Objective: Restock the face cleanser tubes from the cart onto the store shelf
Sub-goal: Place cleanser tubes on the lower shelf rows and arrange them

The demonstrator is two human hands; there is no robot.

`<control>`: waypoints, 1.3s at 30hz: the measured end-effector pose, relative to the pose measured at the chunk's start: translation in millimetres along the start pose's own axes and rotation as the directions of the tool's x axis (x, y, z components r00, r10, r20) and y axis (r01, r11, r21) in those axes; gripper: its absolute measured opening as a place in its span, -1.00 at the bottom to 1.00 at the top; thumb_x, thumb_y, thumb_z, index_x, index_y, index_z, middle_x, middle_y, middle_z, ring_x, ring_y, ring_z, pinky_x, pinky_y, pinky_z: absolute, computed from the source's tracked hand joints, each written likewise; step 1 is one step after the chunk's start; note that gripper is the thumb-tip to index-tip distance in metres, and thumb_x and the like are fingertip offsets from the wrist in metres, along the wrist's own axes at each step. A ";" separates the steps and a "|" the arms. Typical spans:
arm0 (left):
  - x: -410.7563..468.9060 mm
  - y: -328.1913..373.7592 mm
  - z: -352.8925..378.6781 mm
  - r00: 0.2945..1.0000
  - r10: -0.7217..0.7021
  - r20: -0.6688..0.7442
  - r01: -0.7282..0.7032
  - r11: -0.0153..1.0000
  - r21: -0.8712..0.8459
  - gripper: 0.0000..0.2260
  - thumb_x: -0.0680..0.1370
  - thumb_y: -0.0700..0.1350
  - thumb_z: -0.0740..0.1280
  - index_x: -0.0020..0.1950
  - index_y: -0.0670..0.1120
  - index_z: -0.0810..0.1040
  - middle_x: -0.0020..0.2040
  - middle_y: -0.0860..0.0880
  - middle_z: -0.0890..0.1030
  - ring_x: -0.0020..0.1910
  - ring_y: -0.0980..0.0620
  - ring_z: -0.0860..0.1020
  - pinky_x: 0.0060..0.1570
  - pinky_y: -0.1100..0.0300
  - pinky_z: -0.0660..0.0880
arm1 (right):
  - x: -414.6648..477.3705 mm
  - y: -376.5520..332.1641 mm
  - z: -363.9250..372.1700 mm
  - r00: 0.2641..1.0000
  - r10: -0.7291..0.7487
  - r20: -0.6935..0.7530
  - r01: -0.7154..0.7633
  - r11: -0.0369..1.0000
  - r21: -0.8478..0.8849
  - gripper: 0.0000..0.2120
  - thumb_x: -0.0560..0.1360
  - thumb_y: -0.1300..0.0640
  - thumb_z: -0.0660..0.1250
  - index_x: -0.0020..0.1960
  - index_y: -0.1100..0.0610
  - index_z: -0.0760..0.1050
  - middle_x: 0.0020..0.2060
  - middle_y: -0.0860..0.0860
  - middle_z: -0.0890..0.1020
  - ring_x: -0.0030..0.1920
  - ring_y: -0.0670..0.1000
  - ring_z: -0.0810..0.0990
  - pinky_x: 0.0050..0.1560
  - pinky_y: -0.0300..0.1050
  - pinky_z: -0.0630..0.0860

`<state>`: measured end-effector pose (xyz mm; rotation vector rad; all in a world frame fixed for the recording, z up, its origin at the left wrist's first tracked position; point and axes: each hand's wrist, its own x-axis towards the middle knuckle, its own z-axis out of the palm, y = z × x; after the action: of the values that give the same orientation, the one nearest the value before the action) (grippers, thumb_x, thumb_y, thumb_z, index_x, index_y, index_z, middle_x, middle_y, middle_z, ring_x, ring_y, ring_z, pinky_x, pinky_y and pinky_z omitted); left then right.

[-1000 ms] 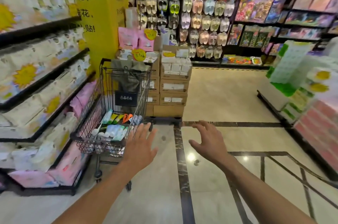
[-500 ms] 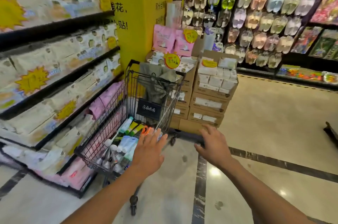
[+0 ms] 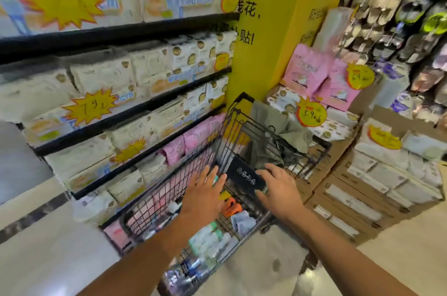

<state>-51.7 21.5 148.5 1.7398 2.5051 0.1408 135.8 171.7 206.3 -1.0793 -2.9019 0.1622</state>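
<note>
Black wire cart (image 3: 167, 189) beneath splayed fingers (image 3: 208, 176)

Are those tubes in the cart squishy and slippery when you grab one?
Probably a bit squishy: the tubes look like soft plastic, and small enough to be light. They lie jumbled on their sides in the wire cart, so neighbours may slide. Their glossy-looking skins could be slippery.

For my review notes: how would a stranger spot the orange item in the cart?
Find the yellow pillar; the black wire cart stands before it. Inside, below the black sign and between the left hand and right hand, lies the orange item. It alone is bright orange among pale tubes.
</note>
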 end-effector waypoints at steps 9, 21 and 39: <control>29.1 -78.8 72.7 0.920 -0.383 0.082 0.389 0.919 -0.066 -0.34 0.60 0.18 0.30 0.65 0.06 0.20 0.66 -0.11 0.18 0.65 -0.20 0.11 0.56 -0.23 0.10 | 164.6 -45.7 87.4 0.919 -0.338 0.203 0.327 0.941 0.087 -0.46 0.51 -0.14 0.36 0.44 0.01 0.43 0.45 0.09 0.40 0.45 0.19 0.38 0.37 0.21 0.41; -14.7 -88.0 196.3 0.531 -0.735 0.422 0.843 0.506 -0.181 -0.40 0.62 0.07 0.27 0.62 0.01 0.15 0.62 -0.07 0.25 0.58 -0.12 0.24 0.48 -0.05 0.34 | 220.0 -92.8 242.9 0.586 -0.597 0.548 0.572 0.784 0.242 -0.43 0.60 -0.16 0.26 0.55 -0.02 0.27 0.59 0.03 0.20 0.57 0.12 0.18 0.52 0.06 0.19; 0.3 -98.6 353.9 0.104 -0.838 0.535 0.958 -0.062 -0.282 -0.60 0.52 -0.24 0.39 0.31 -0.15 0.35 0.15 -0.19 0.55 -0.07 -0.19 0.62 -0.13 -0.13 0.63 | 193.3 -54.4 386.1 0.524 -0.572 0.632 0.494 0.808 0.322 -0.47 0.51 -0.12 0.32 0.41 0.10 0.47 0.44 0.14 0.43 0.43 0.20 0.41 0.34 0.11 0.43</control>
<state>-99.3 -3.5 -214.9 -0.4372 2.4107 0.5141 -74.8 224.8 -170.8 0.0146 -3.6582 0.8672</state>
